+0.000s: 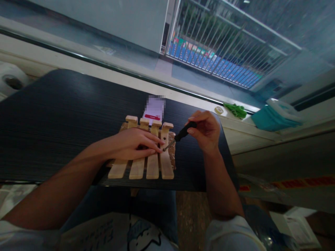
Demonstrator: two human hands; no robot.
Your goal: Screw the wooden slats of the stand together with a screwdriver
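Note:
A rack of several pale wooden slats [152, 167] with hooked far ends lies near the front edge of the dark table, on a brown, shiny wrapped piece [172, 150]. Across the slats rests my left hand [134, 142], fingers stretched out, their tips touching the rightmost slat. In my right hand [205, 129], the fingers are closed around the black handle of a screwdriver [183, 132]. Its metal shaft slants down to the left, the tip at a hole or screw in the rightmost slat, beside my left fingertips. Another dark hole shows farther up that slat.
Behind the rack lies a phone-like pale screen [154, 108], partly blurred. On the sill at right are a tape roll [218, 110], a green cloth [235, 111] and a teal bin [274, 116]. A white paper roll [12, 78] sits left of the dark table [65, 115].

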